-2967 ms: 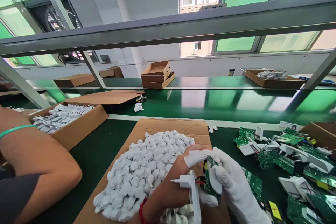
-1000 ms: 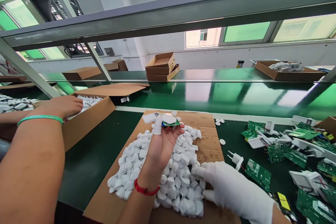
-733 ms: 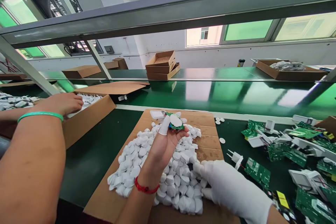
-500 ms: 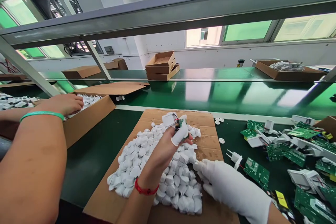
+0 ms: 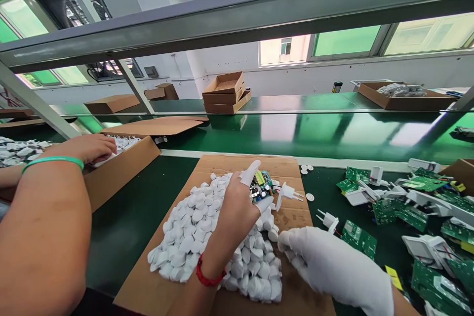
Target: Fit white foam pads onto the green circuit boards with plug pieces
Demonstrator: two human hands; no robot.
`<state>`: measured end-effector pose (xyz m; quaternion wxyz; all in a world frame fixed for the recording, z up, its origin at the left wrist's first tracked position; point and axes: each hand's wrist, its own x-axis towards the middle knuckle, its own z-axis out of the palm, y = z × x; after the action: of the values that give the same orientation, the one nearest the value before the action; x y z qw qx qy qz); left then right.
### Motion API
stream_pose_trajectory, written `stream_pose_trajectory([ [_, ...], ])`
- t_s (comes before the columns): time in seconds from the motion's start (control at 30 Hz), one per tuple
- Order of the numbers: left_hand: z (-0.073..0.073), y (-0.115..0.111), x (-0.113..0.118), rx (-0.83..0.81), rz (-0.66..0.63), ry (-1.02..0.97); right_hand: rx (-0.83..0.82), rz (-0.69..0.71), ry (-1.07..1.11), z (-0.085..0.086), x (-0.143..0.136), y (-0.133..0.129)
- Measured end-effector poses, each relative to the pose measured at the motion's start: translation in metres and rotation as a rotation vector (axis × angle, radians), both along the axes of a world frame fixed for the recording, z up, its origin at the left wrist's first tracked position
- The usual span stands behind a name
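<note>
My left hand [image 5: 237, 202], with white finger cots and a red bracelet, grips a green circuit board [image 5: 262, 185] by its edges, component side up. A white two-pin plug [image 5: 289, 193] hangs off the board's right side by wires. Under that hand spreads a heap of small white discs [image 5: 196, 222] on a cardboard sheet [image 5: 296, 217]. My right hand [image 5: 314, 256], in a white glove, has its fingertips pinched together at the heap's right edge, on a single white disc [image 5: 273, 234].
Circuit boards with wired plugs [image 5: 400, 207] are piled at right. Loose discs [image 5: 310, 197] lie beside the cardboard. At left, another person's hand [image 5: 87, 148] reaches into a cardboard box [image 5: 124, 170] of white parts. Stacked cardboard trays [image 5: 225, 94] stand behind, under a metal beam [image 5: 222, 19].
My left hand has turned the board, so its components now face up and the plug sticks out to the right. My right hand has shifted slightly, with a disc at its fingertips.
</note>
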<state>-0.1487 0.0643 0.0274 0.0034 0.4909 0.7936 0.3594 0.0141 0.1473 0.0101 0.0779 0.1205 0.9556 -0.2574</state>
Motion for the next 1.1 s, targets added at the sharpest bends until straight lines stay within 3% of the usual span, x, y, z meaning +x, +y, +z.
stream_pose_trajectory([
  [0.13, -0.003, 0.000, -0.002, -0.001, -0.070, 0.134, -0.379, -0.085, 0.235, 0.020, 0.006, -0.005],
  [0.27, -0.004, -0.002, 0.000, -0.043, -0.290, 0.258, -0.698, -0.263, 0.705, 0.018, 0.008, -0.003],
  [0.4, 0.001, -0.006, 0.009, 0.001, -0.436, 0.116, -0.705, -0.621, 0.903, 0.009, 0.002, 0.011],
  [0.5, 0.008, -0.010, 0.012, 0.037, -0.457, -0.087, -0.587, -0.731, 0.952, 0.003, 0.000, 0.022],
  [0.6, 0.013, -0.014, 0.011, 0.025, -0.482, -0.187, -0.453, -0.680, 0.985, -0.001, 0.004, 0.026],
  [0.8, 0.013, -0.014, 0.011, 0.031, -0.572, -0.186, -0.343, -0.333, 0.923, 0.005, 0.010, 0.026],
  [1.1, 0.017, -0.014, 0.016, 0.099, -0.547, -0.114, -0.425, -0.262, 0.906, 0.006, 0.010, 0.027],
])
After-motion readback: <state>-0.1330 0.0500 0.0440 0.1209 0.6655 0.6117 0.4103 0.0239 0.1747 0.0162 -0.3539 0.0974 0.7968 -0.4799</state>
